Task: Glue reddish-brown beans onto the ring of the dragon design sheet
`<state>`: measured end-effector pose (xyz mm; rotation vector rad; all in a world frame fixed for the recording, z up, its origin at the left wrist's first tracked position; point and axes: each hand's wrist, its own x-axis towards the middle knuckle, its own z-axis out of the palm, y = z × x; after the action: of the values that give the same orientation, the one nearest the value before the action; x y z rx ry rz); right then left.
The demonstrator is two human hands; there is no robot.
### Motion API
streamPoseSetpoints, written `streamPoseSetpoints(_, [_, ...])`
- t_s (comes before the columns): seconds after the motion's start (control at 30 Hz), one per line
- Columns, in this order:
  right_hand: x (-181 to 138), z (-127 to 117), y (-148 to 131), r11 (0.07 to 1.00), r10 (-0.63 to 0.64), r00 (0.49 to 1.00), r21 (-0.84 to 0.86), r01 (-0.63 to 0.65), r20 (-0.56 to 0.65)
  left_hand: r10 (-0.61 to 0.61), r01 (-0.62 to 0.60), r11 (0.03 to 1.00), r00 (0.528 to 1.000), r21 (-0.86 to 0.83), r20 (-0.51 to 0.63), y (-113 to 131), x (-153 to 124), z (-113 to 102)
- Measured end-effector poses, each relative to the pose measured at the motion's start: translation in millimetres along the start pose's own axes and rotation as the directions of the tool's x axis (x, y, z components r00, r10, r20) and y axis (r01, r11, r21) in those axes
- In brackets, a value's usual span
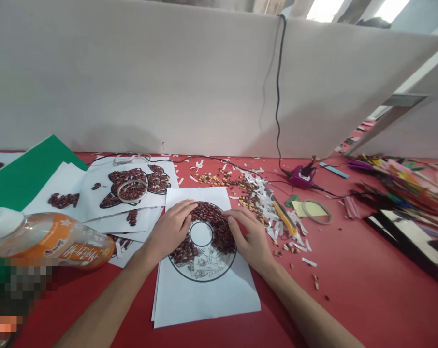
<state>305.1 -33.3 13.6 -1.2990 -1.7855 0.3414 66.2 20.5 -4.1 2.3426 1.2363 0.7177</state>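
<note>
A white paper sheet (208, 304) lies on the red table, printed with a large ring around a blank inner circle. Dark red beans (204, 211) cover the upper part and sides of the ring, while its lower part shows the bare line drawing. My left hand (171, 229) rests along the ring's left edge, fingers stretched out and touching the beans. On the opposite edge, my right hand (251, 237) lies with slightly bent fingers against the beans. Nothing is visibly gripped in either hand, though the undersides of the fingers are hidden.
Loose beans and yellow kernels (246, 186) lie behind the sheet, beside paper shreds and a yellow cutter (284, 218). Left are an orange drink bottle (59, 241), bean-covered pictures (132, 186) and a green sheet (34, 169). A purple socket (301, 177) with cables stands right.
</note>
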Motion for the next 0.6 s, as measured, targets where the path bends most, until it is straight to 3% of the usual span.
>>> streamPoseSetpoints(0.13, [25,-24,33,0.974,0.089,0.986,-0.193,-0.116,-0.142,-0.008,0.008,1.000,1.000,0.003,-0.012,4,-2,1])
streamPoseSetpoints(0.2, [47,-36,53,0.918,0.170,0.984,-0.355,-0.175,-0.047,-0.007,0.007,1.000,1.000,0.003,-0.022,6,-2,2])
streamPoseSetpoints(0.23, [60,-40,62,0.882,0.201,0.978,-0.445,-0.156,0.055,-0.007,0.007,1.000,1.000,0.001,-0.030,6,-2,2])
streamPoseSetpoints(0.33, [92,-41,76,0.839,0.224,0.957,-0.536,-0.093,0.185,-0.015,0.015,1.000,0.999,-0.002,-0.046,5,-2,4])
streamPoseSetpoints(0.6, [122,-20,65,0.788,0.252,0.909,-0.616,0.007,0.333,-0.027,0.027,1.000,0.996,0.002,-0.083,-4,0,6])
